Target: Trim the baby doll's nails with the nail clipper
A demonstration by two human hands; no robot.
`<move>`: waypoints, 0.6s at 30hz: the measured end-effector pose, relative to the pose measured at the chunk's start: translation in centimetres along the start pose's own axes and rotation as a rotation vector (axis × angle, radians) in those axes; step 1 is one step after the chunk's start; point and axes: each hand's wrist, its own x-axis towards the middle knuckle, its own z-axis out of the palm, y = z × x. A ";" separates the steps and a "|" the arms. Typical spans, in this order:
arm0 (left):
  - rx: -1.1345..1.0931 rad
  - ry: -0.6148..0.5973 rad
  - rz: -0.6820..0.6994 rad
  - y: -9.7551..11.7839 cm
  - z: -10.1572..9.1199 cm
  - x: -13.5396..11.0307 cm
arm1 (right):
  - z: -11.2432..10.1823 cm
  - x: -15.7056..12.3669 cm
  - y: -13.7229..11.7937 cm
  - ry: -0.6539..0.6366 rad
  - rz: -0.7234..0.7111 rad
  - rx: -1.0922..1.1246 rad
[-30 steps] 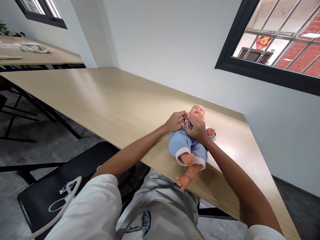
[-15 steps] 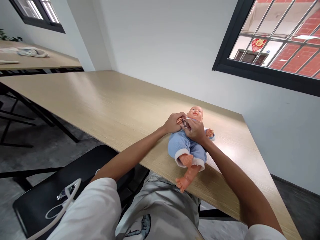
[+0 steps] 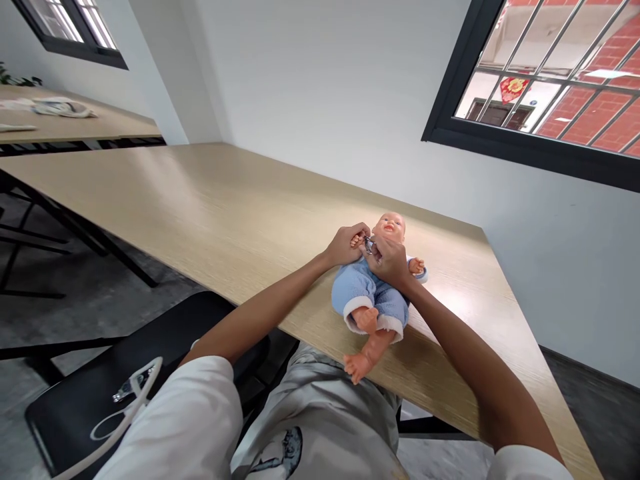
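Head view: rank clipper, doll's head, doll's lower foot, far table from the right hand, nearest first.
1. Metal nail clipper: pinched in the right hand.
2. Doll's head: just beyond the hand.
3. Doll's lower foot: toward the table's near edge.
4. Far table: off at upper left.

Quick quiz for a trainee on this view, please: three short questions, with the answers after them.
1. Which part of the doll does the left hand hold: A) its fingers, B) its foot, C) its head?
2. True or false: the metal clippers are in the right hand, up at the doll's fingers.
3. Fill the gap: the doll lies on its back on a wooden ____.

Key: 1. A; 2. True; 3. table
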 end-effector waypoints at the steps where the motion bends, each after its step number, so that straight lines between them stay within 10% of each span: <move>1: -0.002 -0.006 -0.002 0.0 0.0 0.0 | 0.0 0.0 -0.1 -0.011 0.002 0.006; 18: -0.022 -0.020 -0.030 0.4 -0.2 0.0 | -0.1 -0.1 0.1 -0.112 -0.022 0.012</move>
